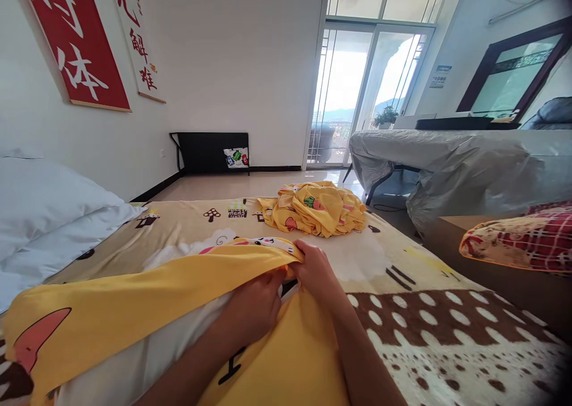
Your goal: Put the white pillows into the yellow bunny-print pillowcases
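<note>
A yellow cartoon-print pillowcase (147, 293) stretches across the near part of the bed, over a white pillow (183, 331) that shows between its yellow folds. My right hand (316, 273) pinches the case's edge at its upper right corner. Just left of it, my left hand (259, 304) is closed at the opening, under the raised yellow flap. Its fingertips are partly hidden, and it seems to grip the case's edge there. Farther off on the bed lies a crumpled heap of matching yellow cloth (317, 209).
The bed has a beige and brown patterned blanket (429, 316). White pillows (49, 209) lie at the left. At right stand a plastic-covered table (447, 155) and a box edge with a red plaid quilted item (522, 239). A black folded panel (205, 152) leans on the far wall.
</note>
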{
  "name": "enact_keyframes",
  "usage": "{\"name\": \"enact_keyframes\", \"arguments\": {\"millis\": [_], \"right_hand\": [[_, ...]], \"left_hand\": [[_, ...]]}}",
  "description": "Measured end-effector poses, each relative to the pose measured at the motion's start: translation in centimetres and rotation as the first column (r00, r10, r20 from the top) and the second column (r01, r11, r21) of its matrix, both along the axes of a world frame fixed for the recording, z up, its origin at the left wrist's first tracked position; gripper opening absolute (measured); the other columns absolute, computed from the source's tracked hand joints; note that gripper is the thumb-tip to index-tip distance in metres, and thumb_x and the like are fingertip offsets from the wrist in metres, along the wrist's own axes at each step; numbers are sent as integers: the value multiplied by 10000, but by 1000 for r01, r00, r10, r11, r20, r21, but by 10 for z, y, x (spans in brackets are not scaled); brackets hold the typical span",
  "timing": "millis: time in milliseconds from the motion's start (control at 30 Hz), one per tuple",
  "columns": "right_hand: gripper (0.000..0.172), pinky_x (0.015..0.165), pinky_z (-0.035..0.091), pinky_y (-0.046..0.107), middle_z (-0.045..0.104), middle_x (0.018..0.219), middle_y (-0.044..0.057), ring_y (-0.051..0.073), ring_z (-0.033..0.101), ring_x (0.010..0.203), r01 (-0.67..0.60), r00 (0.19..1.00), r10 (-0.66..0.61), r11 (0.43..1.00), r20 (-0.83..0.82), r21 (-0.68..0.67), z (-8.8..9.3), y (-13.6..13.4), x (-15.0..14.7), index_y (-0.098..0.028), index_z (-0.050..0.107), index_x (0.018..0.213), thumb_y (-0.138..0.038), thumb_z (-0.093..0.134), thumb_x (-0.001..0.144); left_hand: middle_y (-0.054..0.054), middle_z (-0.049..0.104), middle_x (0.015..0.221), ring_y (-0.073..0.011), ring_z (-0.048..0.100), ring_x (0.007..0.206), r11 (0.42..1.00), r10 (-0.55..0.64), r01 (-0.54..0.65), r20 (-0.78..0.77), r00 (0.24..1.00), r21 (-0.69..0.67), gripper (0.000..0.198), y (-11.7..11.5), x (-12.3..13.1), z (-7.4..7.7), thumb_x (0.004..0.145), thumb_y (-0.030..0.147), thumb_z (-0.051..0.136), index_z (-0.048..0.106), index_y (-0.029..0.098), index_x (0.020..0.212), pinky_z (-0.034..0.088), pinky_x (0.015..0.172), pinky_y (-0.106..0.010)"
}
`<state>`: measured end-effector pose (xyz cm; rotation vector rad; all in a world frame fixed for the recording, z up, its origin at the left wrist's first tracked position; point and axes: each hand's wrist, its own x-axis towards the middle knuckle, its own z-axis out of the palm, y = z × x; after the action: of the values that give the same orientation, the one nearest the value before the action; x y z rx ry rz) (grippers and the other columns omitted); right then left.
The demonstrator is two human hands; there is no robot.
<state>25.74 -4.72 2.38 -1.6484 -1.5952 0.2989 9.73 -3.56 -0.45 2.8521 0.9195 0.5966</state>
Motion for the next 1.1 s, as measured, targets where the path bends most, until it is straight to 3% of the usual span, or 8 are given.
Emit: {"name": "enact_keyframes", "arguments": {"millis": [133,333,433,600,667,800,1000,1100], "right_hand": [[108,576,335,227,595,651,-9,139,472,632,-80,986,85,996,-143,39,-4,2,0,-193,549,696,-148,503,609],[266,632,434,249,647,718,0,170,546,708,-173,891,223,972,-396,159,-15,14,1,-183,638,794,-145,495,573],[255,628,450,253,661,718,7,171,557,699,-161,878,212,975,-428,152,-16,17,0,-172,648,789,-163,521,568],[238,643,452,264,655,734,13,170,552,692,-74,907,124,988,-402,137,-17,18,0,-164,632,793,-175,519,585],[246,655,449,264,653,741,9,165,544,691,-67,911,119,988,-394,142,-19,20,0,-164,626,799,-167,514,580],[225,646,441,255,649,728,-1,162,540,688,-57,919,112,987,-379,153,-22,22,2,-167,614,789,-175,540,576],[191,626,439,247,639,700,-8,162,547,686,-86,912,151,980,-382,181,-18,18,-1,-171,611,767,-174,555,584],[214,623,450,246,644,705,-10,159,556,683,-114,877,188,975,-442,189,-14,14,-3,-169,620,772,-153,565,566]], "left_hand": [[-171,566,1252,-301,519,1179,1000,14,-14,9,1000,22,400,1,0,-2,831,132,397,492,140,1219,416,996,-492],[-157,530,1316,-290,477,1239,1000,-8,8,74,997,-10,453,2,-1,-1,817,129,417,466,156,1267,373,1046,-493],[-140,547,1305,-275,491,1229,999,-22,25,145,989,-22,466,1,-1,-2,815,128,418,467,165,1277,383,1044,-474],[-137,661,1107,-283,583,1091,982,168,-126,333,928,-143,322,2,-2,-6,841,220,438,597,151,1113,427,986,-460],[-104,689,1038,-263,600,1047,970,188,-114,368,910,-215,288,4,-2,-6,857,250,441,638,179,1056,431,979,-436],[-61,705,946,-216,613,981,976,122,-33,416,901,-215,267,5,-6,-5,906,288,415,656,207,987,438,967,-385],[-65,688,1029,-151,614,996,975,-207,213,566,798,57,230,4,-14,-7,924,184,385,609,197,973,460,921,-275],[-75,690,1040,-149,620,990,969,-206,247,584,785,8,256,4,-14,-7,937,199,367,613,192,1007,466,907,-269]]}}
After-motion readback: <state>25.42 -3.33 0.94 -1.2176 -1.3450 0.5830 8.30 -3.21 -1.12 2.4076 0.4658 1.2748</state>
